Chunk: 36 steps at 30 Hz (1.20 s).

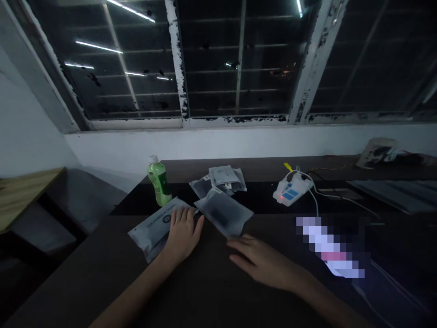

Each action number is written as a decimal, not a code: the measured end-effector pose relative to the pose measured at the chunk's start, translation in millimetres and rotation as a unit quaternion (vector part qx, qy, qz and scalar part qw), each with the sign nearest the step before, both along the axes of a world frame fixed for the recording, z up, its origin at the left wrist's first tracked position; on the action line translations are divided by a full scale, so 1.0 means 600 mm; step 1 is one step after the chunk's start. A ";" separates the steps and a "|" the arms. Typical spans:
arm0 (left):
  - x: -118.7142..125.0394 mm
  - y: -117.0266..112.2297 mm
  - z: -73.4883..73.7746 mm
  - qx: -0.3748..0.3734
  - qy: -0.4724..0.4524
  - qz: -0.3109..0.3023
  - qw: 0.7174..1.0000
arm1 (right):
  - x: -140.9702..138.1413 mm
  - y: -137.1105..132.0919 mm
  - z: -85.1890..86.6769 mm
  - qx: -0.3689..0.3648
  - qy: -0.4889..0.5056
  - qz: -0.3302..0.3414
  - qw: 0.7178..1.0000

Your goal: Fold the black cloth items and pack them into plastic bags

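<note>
My left hand (182,232) lies flat with fingers stretched out on a grey plastic pouch (155,223) with dark printed lettering, on a dark table (102,273). My right hand (261,262) rests palm down, fingers extended, on the table just in front of a second, translucent pouch (223,212) with a dark item inside; its fingertips are close to that pouch's near corner. Neither hand grips anything.
A green bottle with a white cap (159,182) stands behind the left pouch. More pouches (221,178) lie farther back. A white power strip (292,191) with a red light and white cables sits at right. A blurred patch lies right of my right hand. Windows fill the wall.
</note>
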<state>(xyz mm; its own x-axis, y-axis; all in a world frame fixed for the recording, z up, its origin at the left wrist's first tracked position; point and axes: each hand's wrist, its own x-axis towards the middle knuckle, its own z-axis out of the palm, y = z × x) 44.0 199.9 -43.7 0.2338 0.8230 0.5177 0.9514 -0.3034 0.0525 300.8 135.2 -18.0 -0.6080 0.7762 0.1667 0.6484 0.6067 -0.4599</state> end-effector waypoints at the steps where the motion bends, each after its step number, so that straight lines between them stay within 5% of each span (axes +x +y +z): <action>1: -0.001 -0.004 0.000 -0.007 -0.014 -0.009 1.000 | -0.008 -0.010 0.008 -0.006 0.031 0.023 0.999; 6: 0.022 -0.032 -0.003 -0.080 -0.076 -0.081 0.991 | -0.013 -0.002 0.003 0.074 0.076 -0.045 0.993; 12: 0.061 -0.072 -0.022 -0.139 -0.036 -0.141 0.980 | 0.013 0.027 -0.039 0.154 -0.058 -0.113 0.980; 16: 0.067 -0.090 0.002 -0.130 -0.019 -0.177 0.976 | 0.021 0.033 -0.055 0.147 -0.119 -0.101 0.977; 23: 0.093 -0.134 0.049 -0.147 -0.011 -0.348 0.926 | 0.029 0.037 -0.039 0.192 -0.120 -0.171 0.959; 31: 0.030 -0.057 0.015 -0.084 0.026 -0.220 0.972 | 0.009 0.021 -0.044 0.183 -0.100 -0.177 0.962; 36: 0.012 -0.039 0.015 -0.096 0.017 -0.205 0.974 | 0.013 0.024 -0.065 0.195 -0.142 -0.187 0.952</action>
